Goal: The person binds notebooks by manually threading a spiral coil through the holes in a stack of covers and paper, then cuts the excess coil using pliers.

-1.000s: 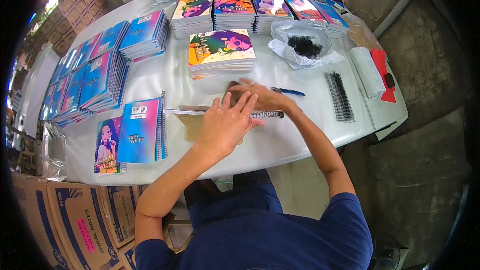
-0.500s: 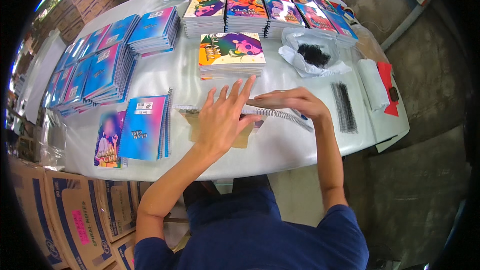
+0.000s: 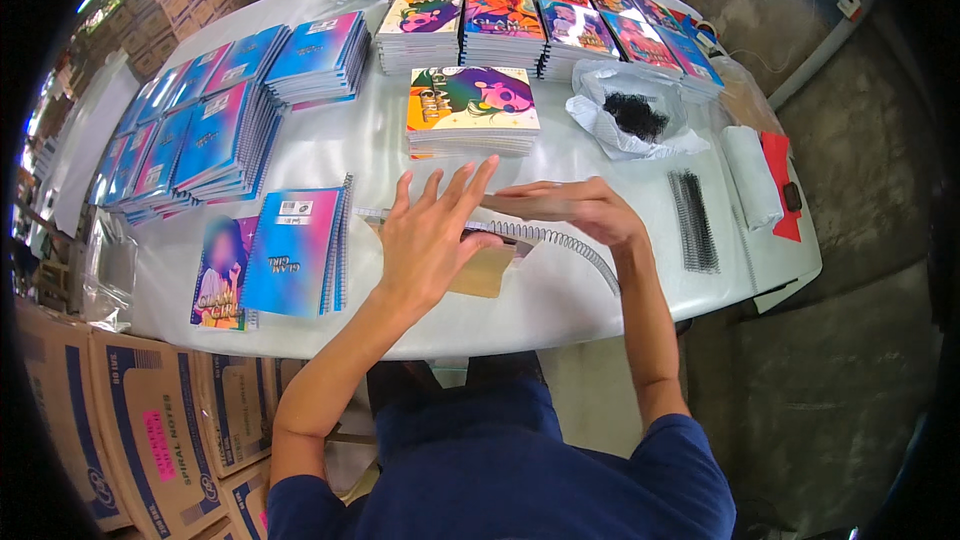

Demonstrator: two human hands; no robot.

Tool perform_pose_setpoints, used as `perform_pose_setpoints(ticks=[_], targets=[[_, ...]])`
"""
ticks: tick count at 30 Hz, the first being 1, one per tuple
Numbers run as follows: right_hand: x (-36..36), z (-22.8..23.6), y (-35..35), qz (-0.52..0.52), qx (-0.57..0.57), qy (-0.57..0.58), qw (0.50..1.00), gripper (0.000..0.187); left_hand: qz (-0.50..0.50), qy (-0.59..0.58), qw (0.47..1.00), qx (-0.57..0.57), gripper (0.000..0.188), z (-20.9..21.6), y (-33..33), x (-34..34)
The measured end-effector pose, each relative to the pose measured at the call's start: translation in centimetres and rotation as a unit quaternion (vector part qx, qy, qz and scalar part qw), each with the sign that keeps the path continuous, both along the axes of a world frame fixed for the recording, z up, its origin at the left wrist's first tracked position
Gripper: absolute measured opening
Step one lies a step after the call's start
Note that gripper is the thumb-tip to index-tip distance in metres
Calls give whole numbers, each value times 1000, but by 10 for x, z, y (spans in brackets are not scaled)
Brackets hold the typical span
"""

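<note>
A spiral notebook (image 3: 371, 213) stands on edge with its bound edge upward, mostly hidden by my hands. My left hand (image 3: 428, 240) holds it, fingers spread along the far side and thumb against the near side. Over the same bound edge, my right hand (image 3: 585, 208) lies with fingers stretched out flat and together, touching the top of the wire coil there. A long end of the spiral coil (image 3: 572, 242) sticks out beyond the notebook and curves toward the near right. Below the hands is a tan piece of board (image 3: 480, 274).
A notebook stack (image 3: 470, 105) sits ahead; further stacks (image 3: 500, 25) stand behind it. Blue-pink notebooks (image 3: 215, 135) are piled left, others (image 3: 292, 255) lie nearer. To the right are loose coils (image 3: 693, 220), a bag of black coils (image 3: 635, 115) and a white roll (image 3: 752, 177). Cartons (image 3: 150, 430) stand lower left.
The free end of the coil now bows in a wider curve and hangs lower. My left hand has shifted slightly left; the right fingers have moved a little along the bound edge.
</note>
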State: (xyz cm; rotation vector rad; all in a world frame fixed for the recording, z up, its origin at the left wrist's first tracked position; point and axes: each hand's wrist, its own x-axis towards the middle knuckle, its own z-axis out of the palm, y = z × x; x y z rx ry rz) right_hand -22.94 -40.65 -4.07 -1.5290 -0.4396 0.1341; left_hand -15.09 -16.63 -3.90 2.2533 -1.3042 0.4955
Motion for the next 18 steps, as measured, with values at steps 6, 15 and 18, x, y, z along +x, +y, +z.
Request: perform_pose_setpoints(ticks=[6, 15, 18], targets=[[7, 6, 9, -44, -111, 37, 992, 51, 3, 5, 1000, 3, 96, 0, 9, 6], [20, 2, 22, 69, 191, -22, 979, 60, 30, -5, 1000, -5, 96, 1, 19, 16], [19, 17, 27, 16, 65, -26, 997, 61, 48, -9, 999, -9, 97, 3, 23, 20]])
